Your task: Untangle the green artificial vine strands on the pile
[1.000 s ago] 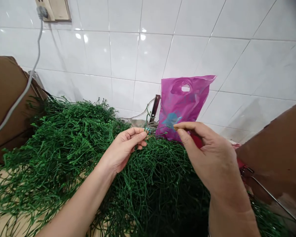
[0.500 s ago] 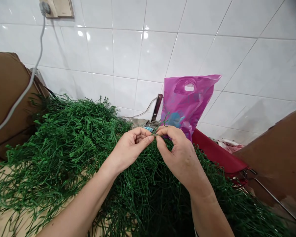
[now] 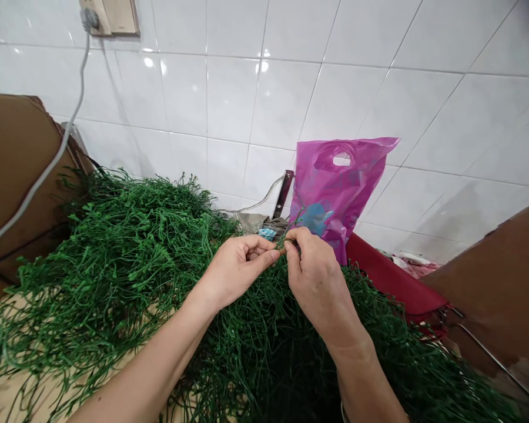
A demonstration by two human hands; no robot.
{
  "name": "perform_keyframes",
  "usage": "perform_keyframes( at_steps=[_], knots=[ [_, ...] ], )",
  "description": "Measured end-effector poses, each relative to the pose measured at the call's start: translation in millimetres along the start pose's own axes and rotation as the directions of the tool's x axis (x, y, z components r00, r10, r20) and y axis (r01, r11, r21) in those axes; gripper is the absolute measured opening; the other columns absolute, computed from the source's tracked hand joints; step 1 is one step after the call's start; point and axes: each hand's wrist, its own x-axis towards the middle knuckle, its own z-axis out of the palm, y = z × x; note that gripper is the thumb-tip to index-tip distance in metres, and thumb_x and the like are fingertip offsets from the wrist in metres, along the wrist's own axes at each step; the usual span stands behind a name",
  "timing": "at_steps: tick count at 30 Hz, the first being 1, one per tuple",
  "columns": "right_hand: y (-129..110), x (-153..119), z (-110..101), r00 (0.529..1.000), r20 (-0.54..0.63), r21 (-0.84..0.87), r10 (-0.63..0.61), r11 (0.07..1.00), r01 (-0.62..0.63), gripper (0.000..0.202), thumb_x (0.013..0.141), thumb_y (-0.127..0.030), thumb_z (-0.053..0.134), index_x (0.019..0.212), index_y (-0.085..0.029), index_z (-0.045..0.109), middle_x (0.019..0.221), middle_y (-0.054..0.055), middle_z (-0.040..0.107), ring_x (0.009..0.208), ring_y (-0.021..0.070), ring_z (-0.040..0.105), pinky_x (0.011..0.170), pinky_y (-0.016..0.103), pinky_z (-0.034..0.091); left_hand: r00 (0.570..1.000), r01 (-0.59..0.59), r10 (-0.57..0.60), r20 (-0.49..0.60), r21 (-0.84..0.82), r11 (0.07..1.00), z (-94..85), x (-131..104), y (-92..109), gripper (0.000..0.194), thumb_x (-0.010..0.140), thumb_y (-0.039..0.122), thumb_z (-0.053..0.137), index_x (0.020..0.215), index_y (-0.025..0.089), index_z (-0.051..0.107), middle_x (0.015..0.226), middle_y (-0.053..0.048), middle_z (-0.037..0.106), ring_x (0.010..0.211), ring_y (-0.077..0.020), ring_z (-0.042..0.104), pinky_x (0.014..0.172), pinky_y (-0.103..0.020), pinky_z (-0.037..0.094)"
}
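Note:
Between the fingertips of both hands is a thin green plastic stem (image 3: 298, 216), its forked tip pointing up and to the right. My left hand (image 3: 240, 267) pinches the stem's lower part between thumb and index finger. My right hand (image 3: 314, 267) comes from the other side, thumb and index finger closed on the same stem, almost touching the left fingertips. Below and around both hands spreads a large heap of green plastic stems (image 3: 141, 252) with small branched tips. The exact spot where the fingers meet is partly covered by the fingertips.
A purple plastic bag (image 3: 330, 194) leans on the white tiled wall (image 3: 229, 88). A red bag (image 3: 388, 282) lies to its right. Cardboard boxes stand at the left (image 3: 13, 176) and right (image 3: 502, 288). A grey cable (image 3: 48, 167) hangs from a wall socket (image 3: 114, 16).
My right hand has rotated slightly, with its thumb and index finger drawn closer together on the stem. The whole view has shifted a little.

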Motion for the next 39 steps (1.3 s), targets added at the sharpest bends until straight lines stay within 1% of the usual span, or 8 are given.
perform_keyframes(
  at_steps=[6, 8, 11, 16, 24, 28, 32, 39],
  knots=[
    [46.1, 3.6, -7.5, 0.918, -0.106, 0.051, 0.382, 0.924, -0.379, 0.017, 0.095, -0.03, 0.041, 0.087, -0.022, 0.054, 0.068, 0.003, 0.058, 0.06, 0.0211, 0.053, 0.06, 0.034, 0.038, 0.989, 0.051, -0.045, 0.139, -0.039, 0.998, 26.9, -18.8, 10.6, 0.009, 0.082, 0.021, 0.068, 0.077, 0.015, 0.072, 0.066, 0.001, 0.061, 0.061, -0.0104, 0.047, 0.058, -0.023, 0.036],
    [67.9, 3.6, -21.6, 0.912, -0.099, 0.057, 0.397, 0.918, -0.393, 0.015, 0.092, -0.032, 0.045, 0.084, -0.023, 0.054, 0.072, 0.005, 0.062, 0.066, 0.0223, 0.057, 0.064, 0.035, 0.041, 0.987, 0.032, -0.022, 0.159, -0.058, 0.998, 30.6, -21.7, 11.6, 0.013, 0.085, 0.028, 0.068, 0.08, 0.016, 0.072, 0.066, 0.001, 0.06, 0.06, -0.0103, 0.045, 0.056, -0.023, 0.034],
    [82.5, 1.9, -44.9, 0.914, -0.127, 0.047, 0.384, 0.923, -0.382, 0.016, 0.089, -0.033, 0.049, 0.092, -0.021, 0.06, 0.086, 0.009, 0.069, 0.08, 0.0254, 0.063, 0.074, 0.04, 0.046, 0.999, 0.036, -0.032, 0.021, -0.227, 0.973, 21.7, -14.4, 7.6, 0.011, 0.085, 0.027, 0.069, 0.084, 0.016, 0.07, 0.072, 0.002, 0.061, 0.065, -0.0094, 0.05, 0.061, -0.022, 0.039],
    [53.6, 2.9, -69.7, 0.916, -0.223, -0.034, 0.334, 0.936, -0.349, 0.021, 0.087, -0.031, 0.053, 0.099, -0.021, 0.067, 0.103, 0.013, 0.071, 0.1, 0.0317, 0.064, 0.091, 0.05, 0.046, 0.987, 0.094, -0.139, -0.084, -0.402, 0.911, 0.8, 0.3, 0.5, 0.021, 0.076, 0.029, 0.079, 0.088, 0.014, 0.07, 0.077, 0.002, 0.061, 0.067, -0.0077, 0.053, 0.064, -0.021, 0.04],
    [0.2, 5.0, -59.5, 0.993, -0.063, 0.181, 0.105, 0.979, -0.092, 0.018, 0.095, -0.027, 0.053, 0.101, -0.023, 0.07, 0.105, 0.006, 0.074, 0.099, 0.0225, 0.068, 0.093, 0.038, 0.052, 0.996, 0.008, -0.033, -0.079, -0.299, 0.954, 0.1, -3.1, 4.1, 0.019, 0.081, 0.032, 0.076, 0.083, 0.015, 0.068, 0.074, 0.002, 0.064, 0.068, -0.009, 0.053, 0.068, -0.022, 0.041],
    [-2.8, 3.2, -46.5, 0.988, 0.109, 0.343, 0.106, 0.929, -0.137, 0.024, 0.098, -0.032, 0.053, 0.108, -0.023, 0.072, 0.113, 0.006, 0.075, 0.108, 0.0226, 0.067, 0.1, 0.04, 0.05, 0.998, -0.046, 0.039, -0.039, -0.214, 0.976, 0.3, -5.7, 7.5, 0.016, 0.085, 0.031, 0.071, 0.086, 0.016, 0.066, 0.073, 0.002, 0.063, 0.071, -0.0111, 0.056, 0.072, -0.024, 0.043],
    [1.0, 5.6, -40.6, 0.942, 0.316, 0.469, 0.111, 0.845, -0.257, 0.024, 0.096, -0.033, 0.053, 0.103, -0.022, 0.073, 0.097, 0.003, 0.077, 0.091, 0.0205, 0.07, 0.087, 0.036, 0.054, 0.991, -0.125, 0.122, -0.049, -0.068, 0.99, 0.6, -8.0, 8.9, 0.015, 0.088, 0.03, 0.066, 0.093, 0.016, 0.066, 0.078, 0.001, 0.062, 0.074, -0.0124, 0.055, 0.073, -0.025, 0.043],
    [6.2, 8.6, -28.8, 0.938, 0.332, 0.603, 0.096, 0.744, -0.289, 0.012, 0.089, -0.027, 0.061, 0.095, -0.022, 0.069, 0.095, 0.001, 0.074, 0.092, 0.0185, 0.068, 0.086, 0.033, 0.052, 0.971, -0.193, 0.209, -0.117, 0.133, 0.972, 0.0, -10.6, 3.3, 0.015, 0.09, 0.032, 0.063, 0.097, 0.019, 0.068, 0.079, 0.0, 0.059, 0.075, -0.0145, 0.052, 0.071, -0.026, 0.041]
  ],
)
